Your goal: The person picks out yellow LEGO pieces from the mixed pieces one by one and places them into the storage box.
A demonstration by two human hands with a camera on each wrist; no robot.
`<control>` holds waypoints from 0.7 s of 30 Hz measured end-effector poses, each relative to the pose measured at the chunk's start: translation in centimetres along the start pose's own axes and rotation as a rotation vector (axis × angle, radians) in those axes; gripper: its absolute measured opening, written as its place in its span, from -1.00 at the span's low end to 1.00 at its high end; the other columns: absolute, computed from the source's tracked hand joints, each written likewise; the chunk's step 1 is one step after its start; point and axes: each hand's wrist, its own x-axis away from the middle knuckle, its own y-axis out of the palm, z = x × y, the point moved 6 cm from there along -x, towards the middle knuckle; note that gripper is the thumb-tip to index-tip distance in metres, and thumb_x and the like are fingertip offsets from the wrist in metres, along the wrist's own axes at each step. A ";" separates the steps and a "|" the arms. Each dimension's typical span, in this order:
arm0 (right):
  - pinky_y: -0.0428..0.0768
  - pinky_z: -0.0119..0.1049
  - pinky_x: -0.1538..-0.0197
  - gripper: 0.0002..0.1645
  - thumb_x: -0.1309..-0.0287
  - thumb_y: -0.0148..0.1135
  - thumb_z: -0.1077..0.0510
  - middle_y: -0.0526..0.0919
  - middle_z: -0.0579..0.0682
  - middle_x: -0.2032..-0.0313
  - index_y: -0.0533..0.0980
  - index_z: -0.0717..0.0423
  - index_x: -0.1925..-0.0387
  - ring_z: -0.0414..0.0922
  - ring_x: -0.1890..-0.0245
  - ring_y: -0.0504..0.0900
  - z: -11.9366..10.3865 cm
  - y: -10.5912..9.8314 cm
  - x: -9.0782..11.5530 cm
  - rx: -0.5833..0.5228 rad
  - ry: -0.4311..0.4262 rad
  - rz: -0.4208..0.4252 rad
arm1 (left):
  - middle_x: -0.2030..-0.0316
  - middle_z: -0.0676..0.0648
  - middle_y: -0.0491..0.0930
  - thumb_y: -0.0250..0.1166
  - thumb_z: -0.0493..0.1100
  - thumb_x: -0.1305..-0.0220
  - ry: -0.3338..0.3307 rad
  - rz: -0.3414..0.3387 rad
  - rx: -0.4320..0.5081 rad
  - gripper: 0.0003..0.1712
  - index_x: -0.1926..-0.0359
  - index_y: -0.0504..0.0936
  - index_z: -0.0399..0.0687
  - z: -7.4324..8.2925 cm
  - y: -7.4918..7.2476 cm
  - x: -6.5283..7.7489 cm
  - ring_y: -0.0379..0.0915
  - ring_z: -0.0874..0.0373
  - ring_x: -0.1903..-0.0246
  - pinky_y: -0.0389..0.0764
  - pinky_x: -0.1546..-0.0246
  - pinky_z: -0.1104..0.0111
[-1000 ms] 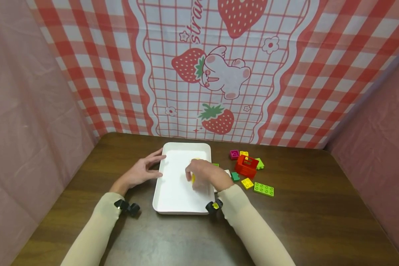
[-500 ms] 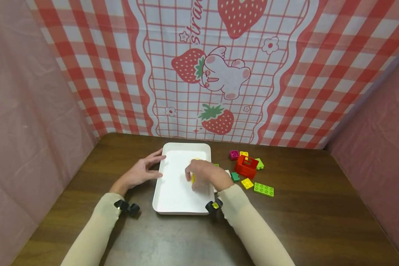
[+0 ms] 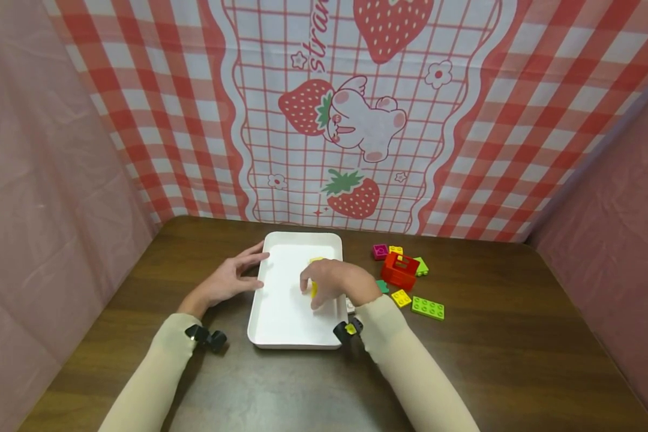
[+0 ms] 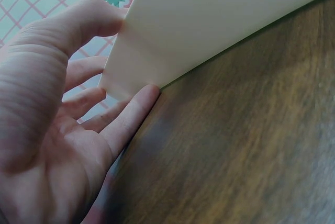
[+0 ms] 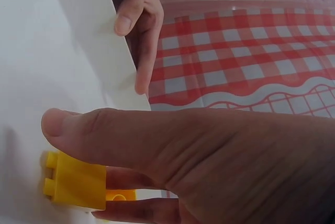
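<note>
A white tray (image 3: 281,318) lies on the wooden table. My left hand (image 3: 228,279) is at its left side, fingers spread and fairly straight, tips touching the tray's rim and outer wall in the left wrist view. Over the tray's right half, my right hand (image 3: 332,279) holds a yellow toy brick (image 5: 78,182) between thumb and fingers. The brick's studs point sideways, and the thumb (image 5: 99,130) overlaps its upper edge. Another yellow brick (image 3: 316,260) is in the tray just beyond the hand, partly hidden behind the fingers in the right wrist view.
Right of the tray lie a red house-like block (image 3: 399,271), a yellow brick (image 3: 401,298), a long lime brick (image 3: 428,308), a dark green piece (image 3: 382,287) and a magenta brick (image 3: 380,252). A white piece (image 3: 350,306) is at the tray's right edge. A checked cloth (image 3: 194,150) hangs behind.
My right wrist has shifted slightly, so its sleeve covers more of the small pieces beside the tray. More of the far yellow brick shows. The left hand stays in place.
</note>
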 end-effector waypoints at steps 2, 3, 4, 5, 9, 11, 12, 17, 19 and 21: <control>0.62 -0.13 -0.11 -0.60 -0.03 0.52 -0.01 0.59 -0.10 -0.07 0.63 -0.19 0.05 -0.09 0.04 0.47 0.0 -0.1 0.0 0.000 -0.002 -0.004 | -0.61 -0.10 -0.06 0.45 -0.26 -0.19 -0.003 -0.001 0.003 -0.19 -0.44 0.36 -0.16 0.0 0.0 0.0 0.06 -0.15 -0.48 0.47 -0.24 -0.14; 0.62 -0.13 -0.11 -0.59 -0.03 0.51 -0.02 0.60 -0.09 -0.08 0.63 -0.19 0.04 -0.09 0.04 0.47 0.0 -0.1 0.0 0.001 -0.004 -0.005 | -0.61 -0.10 -0.07 0.45 -0.26 -0.19 -0.002 -0.002 0.001 -0.19 -0.44 0.35 -0.16 0.0 0.0 0.0 0.07 -0.15 -0.48 0.47 -0.24 -0.14; 0.62 -0.13 -0.10 -0.59 -0.03 0.51 -0.02 0.60 -0.09 -0.08 0.63 -0.19 0.04 -0.09 0.04 0.47 0.0 -0.2 0.0 0.001 -0.004 -0.005 | -0.61 -0.09 -0.06 0.45 -0.26 -0.19 -0.005 -0.002 0.003 -0.19 -0.44 0.35 -0.16 0.0 0.0 0.0 0.07 -0.15 -0.47 0.47 -0.24 -0.14; 0.62 -0.12 -0.11 -0.58 -0.03 0.52 -0.02 0.60 -0.09 -0.08 0.62 -0.19 0.03 -0.09 0.04 0.47 0.0 -0.2 0.1 -0.002 -0.005 -0.004 | -0.61 -0.09 -0.07 0.45 -0.27 -0.19 -0.004 -0.003 0.004 -0.19 -0.44 0.35 -0.16 0.1 0.1 0.0 0.07 -0.16 -0.47 0.47 -0.25 -0.15; 0.63 -0.12 -0.12 -0.53 -0.04 0.51 -0.02 0.62 -0.07 -0.09 0.62 -0.16 -0.02 -0.09 0.05 0.48 -0.2 -0.6 0.2 -0.009 -0.020 0.002 | -0.61 -0.11 -0.08 0.44 -0.28 -0.19 -0.001 -0.007 0.005 -0.19 -0.44 0.35 -0.17 0.2 0.1 0.1 0.09 -0.17 -0.47 0.45 -0.25 -0.18; 0.62 -0.12 -0.14 -0.52 -0.05 0.50 -0.02 0.62 -0.05 -0.09 0.61 -0.14 -0.05 -0.08 0.05 0.48 -0.3 -0.8 0.3 -0.004 -0.033 0.002 | -0.61 -0.12 -0.08 0.44 -0.30 -0.19 0.006 -0.008 0.012 -0.19 -0.44 0.35 -0.19 0.3 0.1 0.1 0.11 -0.18 -0.46 0.46 -0.23 -0.17; 0.61 -0.12 -0.15 -0.51 -0.06 0.50 -0.02 0.62 -0.04 -0.09 0.60 -0.13 -0.06 -0.08 0.04 0.48 -0.4 -0.9 0.4 -0.001 -0.039 0.002 | -0.61 -0.14 -0.08 0.43 -0.31 -0.19 0.013 -0.010 0.012 -0.19 -0.44 0.34 -0.20 0.3 0.1 0.1 0.12 -0.20 -0.45 0.48 -0.22 -0.16; 0.59 -0.06 -0.20 -0.46 -0.06 0.49 -0.03 0.61 -0.03 -0.15 0.59 -0.14 -0.11 -0.07 0.00 0.47 -0.5 -1.3 0.5 -0.004 -0.024 -0.009 | -0.60 -0.19 -0.08 0.43 -0.33 -0.19 0.034 -0.012 0.013 -0.20 -0.43 0.34 -0.26 0.2 0.0 0.1 0.09 -0.20 -0.46 0.54 -0.19 -0.07; 0.58 -0.04 -0.21 -0.45 -0.05 0.50 -0.04 0.59 -0.04 -0.18 0.58 -0.16 -0.12 -0.07 -0.03 0.47 -0.4 -1.5 0.5 -0.009 -0.011 -0.013 | -0.60 -0.19 -0.08 0.43 -0.33 -0.19 0.034 -0.012 0.014 -0.20 -0.43 0.34 -0.26 0.1 0.0 0.0 0.06 -0.19 -0.48 0.55 -0.19 -0.04; 0.58 -0.04 -0.22 -0.44 -0.04 0.51 -0.04 0.59 -0.04 -0.20 0.58 -0.17 -0.12 -0.07 -0.04 0.47 -0.4 -1.6 0.5 -0.005 -0.004 -0.013 | -0.60 -0.18 -0.08 0.43 -0.33 -0.18 0.032 -0.013 0.026 -0.20 -0.43 0.34 -0.26 0.0 0.1 0.0 0.06 -0.17 -0.48 0.54 -0.19 -0.04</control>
